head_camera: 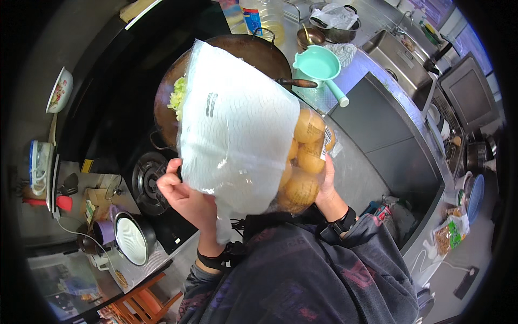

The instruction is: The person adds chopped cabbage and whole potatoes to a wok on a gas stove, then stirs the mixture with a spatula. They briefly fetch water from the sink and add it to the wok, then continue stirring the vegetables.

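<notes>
Between my two hands is a large plastic bag (238, 129) with a white patterned panel. Several round golden-brown food pieces (309, 158) show through its clear right end. My left hand (188, 198) grips the lower left edge, with part of the fingers curled at the bag's corner. The right end rests in my right hand (328, 184), whose fingers are mostly hidden behind the bag. Beyond the bag, a brown wok (166, 89) stands on the black stove, partly covered from view. Chopped pale green vegetable (177, 97) lies in the wok.
A mint-green water ladle (319, 65) stands right of the wok, near its wooden handle (299, 83). Behind are an oil bottle (263, 20) and a lidded-looking pot (338, 30). A burner (150, 182) and a white colander (131, 239) are at left; a sink (398, 60) is at right.
</notes>
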